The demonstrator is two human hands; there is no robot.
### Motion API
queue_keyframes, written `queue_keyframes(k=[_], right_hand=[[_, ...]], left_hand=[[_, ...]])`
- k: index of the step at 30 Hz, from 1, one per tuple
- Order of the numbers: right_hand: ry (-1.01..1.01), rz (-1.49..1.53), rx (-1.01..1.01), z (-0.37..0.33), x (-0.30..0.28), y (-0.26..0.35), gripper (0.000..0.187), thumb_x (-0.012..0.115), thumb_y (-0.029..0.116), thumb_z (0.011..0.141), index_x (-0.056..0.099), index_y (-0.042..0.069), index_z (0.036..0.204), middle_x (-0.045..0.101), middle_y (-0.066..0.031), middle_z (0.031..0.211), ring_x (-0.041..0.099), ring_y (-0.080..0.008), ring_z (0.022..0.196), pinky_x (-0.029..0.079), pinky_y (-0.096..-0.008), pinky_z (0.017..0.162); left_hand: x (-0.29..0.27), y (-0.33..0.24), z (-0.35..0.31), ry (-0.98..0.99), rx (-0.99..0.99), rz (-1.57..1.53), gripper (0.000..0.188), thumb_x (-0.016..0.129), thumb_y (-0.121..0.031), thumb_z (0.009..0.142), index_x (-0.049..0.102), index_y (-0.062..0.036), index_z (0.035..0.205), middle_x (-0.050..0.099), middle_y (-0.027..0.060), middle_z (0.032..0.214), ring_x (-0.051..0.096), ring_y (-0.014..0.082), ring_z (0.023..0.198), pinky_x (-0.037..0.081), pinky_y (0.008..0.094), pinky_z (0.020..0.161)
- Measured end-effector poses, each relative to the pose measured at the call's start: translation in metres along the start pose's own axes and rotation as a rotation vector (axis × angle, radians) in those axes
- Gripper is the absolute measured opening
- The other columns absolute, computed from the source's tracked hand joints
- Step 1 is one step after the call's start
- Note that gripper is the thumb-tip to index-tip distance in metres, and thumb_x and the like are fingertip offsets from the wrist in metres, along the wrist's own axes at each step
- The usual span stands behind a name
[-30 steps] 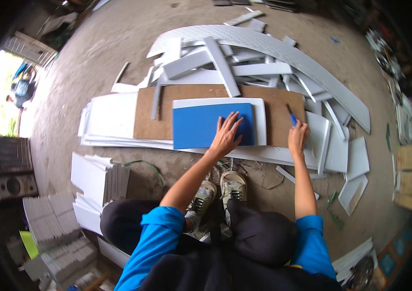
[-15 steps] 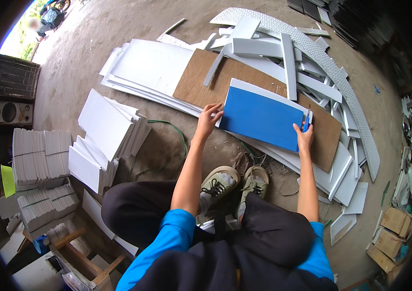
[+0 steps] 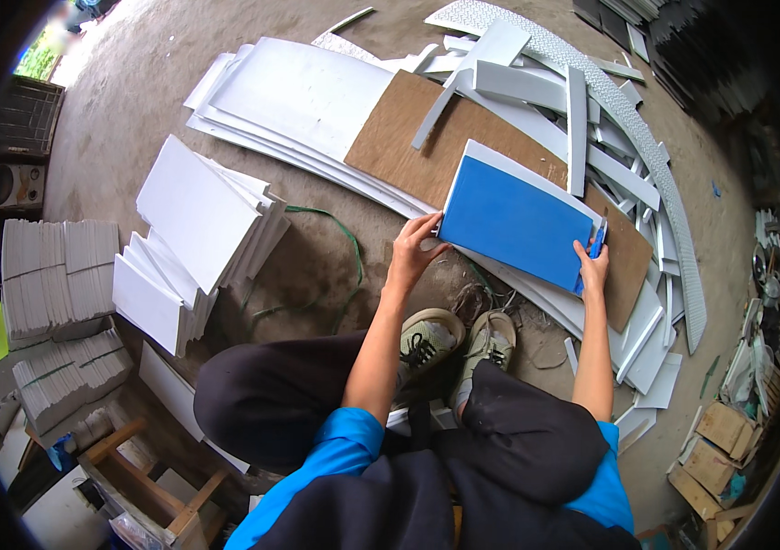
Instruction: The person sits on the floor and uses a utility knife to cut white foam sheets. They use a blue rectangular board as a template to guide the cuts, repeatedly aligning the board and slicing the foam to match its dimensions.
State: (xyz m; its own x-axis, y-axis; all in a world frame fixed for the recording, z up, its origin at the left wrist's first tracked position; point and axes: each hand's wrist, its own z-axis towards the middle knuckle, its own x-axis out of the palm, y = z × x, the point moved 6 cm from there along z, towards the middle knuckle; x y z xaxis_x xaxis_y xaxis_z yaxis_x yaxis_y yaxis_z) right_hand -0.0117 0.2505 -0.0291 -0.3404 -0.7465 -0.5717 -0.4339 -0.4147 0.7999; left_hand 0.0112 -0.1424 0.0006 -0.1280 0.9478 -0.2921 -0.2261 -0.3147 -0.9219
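Note:
A flat blue rectangular panel lies on a white board, whose strip shows along the far and right edges. My left hand is at the near-left corner of the pair, its fingers curled against the edge and the thumb below. At the right end, my right hand grips a blue utility knife, with the thumb resting on the blue panel. Both boards lie over a brown board on stacked white sheets.
White offcuts are heaped at the far right, bounded by a curved textured strip. At left stand a leaning stack of white sheets and tied bundles. A green cord lies on the floor. A wooden frame stands lower left.
My view has shifted, and the scene sits a little differently in it. The fingers of my left hand have closed in on the left corner of the boards. The right hand still has the knife.

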Motion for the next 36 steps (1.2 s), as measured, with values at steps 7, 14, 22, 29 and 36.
queue_keyframes(k=[7, 14, 22, 29, 36], right_hand=[[-0.008, 0.049, 0.033, 0.0, -0.003, -0.004, 0.054, 0.078, 0.025, 0.062, 0.05, 0.001, 0.102, 0.052, -0.0027, 0.081, 0.05, -0.0137, 0.073, 0.041, -0.0275, 0.07], [-0.018, 0.016, 0.044, -0.003, 0.001, 0.0, 0.055, 0.078, 0.025, 0.062, 0.052, 0.002, 0.104, 0.056, -0.0046, 0.09, 0.053, -0.0149, 0.079, 0.042, -0.0285, 0.074], [-0.024, -0.009, -0.022, 0.005, -0.006, -0.009, 0.056, 0.076, 0.03, 0.06, 0.052, 0.003, 0.102, 0.061, -0.0125, 0.091, 0.059, -0.0242, 0.083, 0.044, -0.0344, 0.074], [-0.041, -0.051, -0.076, -0.004, -0.001, 0.007, 0.053, 0.073, 0.03, 0.062, 0.05, 0.001, 0.1, 0.059, -0.0163, 0.09, 0.058, -0.0308, 0.083, 0.044, -0.0389, 0.073], [-0.066, 0.041, -0.056, -0.006, -0.005, -0.001, 0.047, 0.059, 0.036, 0.077, 0.049, -0.004, 0.1, 0.056, -0.0221, 0.09, 0.055, -0.0347, 0.086, 0.043, -0.0412, 0.075]], left_hand=[[0.003, 0.004, 0.001, -0.028, -0.02, 0.023, 0.051, 0.072, -0.002, 0.06, 0.059, -0.0094, 0.108, 0.058, 0.0081, 0.1, 0.059, 0.018, 0.083, 0.051, 0.0283, 0.074], [0.003, 0.012, -0.002, -0.013, -0.055, -0.007, 0.048, 0.071, 0.0, 0.062, 0.058, -0.0079, 0.107, 0.056, 0.0083, 0.101, 0.059, 0.0182, 0.084, 0.052, 0.0271, 0.075], [0.013, -0.047, 0.008, -0.108, 0.039, 0.367, 0.057, 0.074, -0.024, 0.062, 0.048, -0.0073, 0.111, 0.042, 0.0146, 0.115, 0.037, 0.0309, 0.108, 0.029, 0.0425, 0.092], [0.169, -0.106, 0.022, 0.601, 0.516, 0.362, 0.041, 0.066, -0.024, 0.069, 0.051, -0.0158, 0.106, 0.044, 0.0068, 0.115, 0.038, 0.0281, 0.111, 0.029, 0.0429, 0.094], [0.224, -0.111, 0.012, 0.668, 0.606, 0.493, 0.034, 0.064, -0.026, 0.07, 0.054, -0.0184, 0.101, 0.047, 0.0032, 0.108, 0.041, 0.0259, 0.104, 0.03, 0.0446, 0.091]])
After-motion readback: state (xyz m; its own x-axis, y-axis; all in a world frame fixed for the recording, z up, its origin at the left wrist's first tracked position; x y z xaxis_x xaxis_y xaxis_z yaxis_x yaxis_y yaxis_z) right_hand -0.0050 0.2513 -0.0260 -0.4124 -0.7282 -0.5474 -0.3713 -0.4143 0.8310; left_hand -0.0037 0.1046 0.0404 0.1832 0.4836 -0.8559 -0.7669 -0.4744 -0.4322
